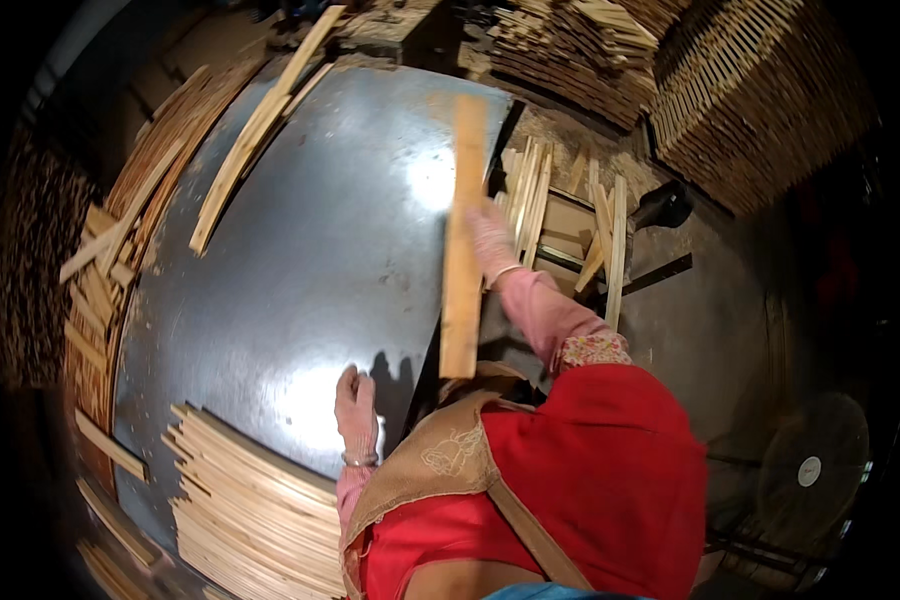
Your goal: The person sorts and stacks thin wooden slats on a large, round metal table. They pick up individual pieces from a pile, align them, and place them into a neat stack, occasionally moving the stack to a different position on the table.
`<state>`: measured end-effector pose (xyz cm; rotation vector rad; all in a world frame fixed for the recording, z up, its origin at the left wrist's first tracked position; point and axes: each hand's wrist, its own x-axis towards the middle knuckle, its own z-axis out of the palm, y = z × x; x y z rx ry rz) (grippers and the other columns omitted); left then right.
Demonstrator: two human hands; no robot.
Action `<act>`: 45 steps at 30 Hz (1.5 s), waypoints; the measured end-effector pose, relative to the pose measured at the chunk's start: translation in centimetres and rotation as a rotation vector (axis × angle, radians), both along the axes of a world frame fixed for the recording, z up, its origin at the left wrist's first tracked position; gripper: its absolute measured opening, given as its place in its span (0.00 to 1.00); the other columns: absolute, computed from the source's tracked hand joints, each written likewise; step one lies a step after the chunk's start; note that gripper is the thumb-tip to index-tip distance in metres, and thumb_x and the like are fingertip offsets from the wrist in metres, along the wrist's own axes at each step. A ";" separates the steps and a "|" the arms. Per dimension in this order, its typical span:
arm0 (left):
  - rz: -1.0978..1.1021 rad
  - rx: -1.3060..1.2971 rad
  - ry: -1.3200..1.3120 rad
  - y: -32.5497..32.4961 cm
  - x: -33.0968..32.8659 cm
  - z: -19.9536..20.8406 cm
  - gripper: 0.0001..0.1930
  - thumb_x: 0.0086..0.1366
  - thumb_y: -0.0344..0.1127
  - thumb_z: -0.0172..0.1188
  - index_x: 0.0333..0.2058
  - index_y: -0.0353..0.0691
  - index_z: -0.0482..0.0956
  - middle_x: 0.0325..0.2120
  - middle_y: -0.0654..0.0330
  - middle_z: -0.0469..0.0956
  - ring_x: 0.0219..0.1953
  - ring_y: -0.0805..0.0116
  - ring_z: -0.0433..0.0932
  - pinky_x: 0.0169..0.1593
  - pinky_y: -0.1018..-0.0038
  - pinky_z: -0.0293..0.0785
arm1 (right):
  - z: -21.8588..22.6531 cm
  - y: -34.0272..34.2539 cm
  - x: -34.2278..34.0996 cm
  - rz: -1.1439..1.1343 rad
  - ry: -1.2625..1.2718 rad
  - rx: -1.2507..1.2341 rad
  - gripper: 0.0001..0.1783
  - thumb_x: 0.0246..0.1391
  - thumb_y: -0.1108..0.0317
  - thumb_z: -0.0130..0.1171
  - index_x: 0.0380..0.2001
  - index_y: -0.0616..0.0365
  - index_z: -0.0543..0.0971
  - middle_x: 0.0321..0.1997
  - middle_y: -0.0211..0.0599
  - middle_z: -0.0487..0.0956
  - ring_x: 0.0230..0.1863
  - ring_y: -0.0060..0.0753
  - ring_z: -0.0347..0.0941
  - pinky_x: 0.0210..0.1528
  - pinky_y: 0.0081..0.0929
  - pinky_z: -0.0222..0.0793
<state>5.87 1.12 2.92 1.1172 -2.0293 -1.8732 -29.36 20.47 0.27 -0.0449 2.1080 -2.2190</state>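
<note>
My right hand (pixel 492 238), in a pale pink glove, grips a long wooden board (pixel 460 270) by its right edge. The board is held lengthwise over the right side of a dark metal-topped table (pixel 300 270) and looks slightly blurred. My left hand (pixel 356 412), also gloved, is over the table's near part with nothing in it. Its fingers are loosely bent and a little apart, and a shadow falls beside it. Closest to that hand is a stack of pale wooden strips (pixel 260 500) at the table's near left.
Two long strips (pixel 255 140) lie at the table's far left. Loose offcuts (pixel 100 265) rest on a wood pile along the left edge. Right of the table, more strips (pixel 535 190) lie on a rack. Large lumber stacks (pixel 750 100) stand behind, and a round fan (pixel 815 470) at right.
</note>
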 end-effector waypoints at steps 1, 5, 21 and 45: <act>0.058 0.030 -0.054 1.0 0.2 -0.9 0.31 0.74 0.43 0.63 0.67 0.26 0.74 0.57 0.46 0.82 0.57 0.60 0.80 0.64 0.68 0.74 | 4.2 2.6 -0.3 -0.127 -0.002 0.307 0.17 0.70 0.59 0.61 0.55 0.56 0.81 0.43 0.34 0.83 0.42 0.33 0.76 0.50 0.36 0.76; 0.015 0.046 -0.227 5.9 -1.3 -3.3 0.29 0.74 0.42 0.64 0.65 0.26 0.76 0.54 0.46 0.84 0.56 0.60 0.81 0.62 0.68 0.75 | -7.6 18.9 -10.2 -0.477 -0.202 0.433 0.28 0.65 0.52 0.62 0.62 0.58 0.81 0.56 0.45 0.87 0.58 0.46 0.82 0.63 0.37 0.73; -0.144 -0.248 -0.467 12.7 -5.4 -3.1 0.22 0.71 0.44 0.66 0.59 0.38 0.80 0.47 0.47 0.87 0.50 0.47 0.86 0.54 0.57 0.81 | -29.1 23.4 -23.2 0.413 0.063 1.585 0.17 0.71 0.64 0.54 0.51 0.60 0.87 0.51 0.54 0.87 0.49 0.58 0.85 0.49 0.47 0.84; 1.446 -0.213 -0.514 8.9 52.0 -6.9 0.33 0.77 0.59 0.55 0.64 0.34 0.77 0.58 0.41 0.83 0.63 0.44 0.79 0.67 0.61 0.71 | -2.4 -22.7 34.4 1.627 -0.170 0.656 0.41 0.69 0.54 0.64 0.76 0.65 0.66 0.60 0.42 0.80 0.53 0.31 0.78 0.58 0.27 0.73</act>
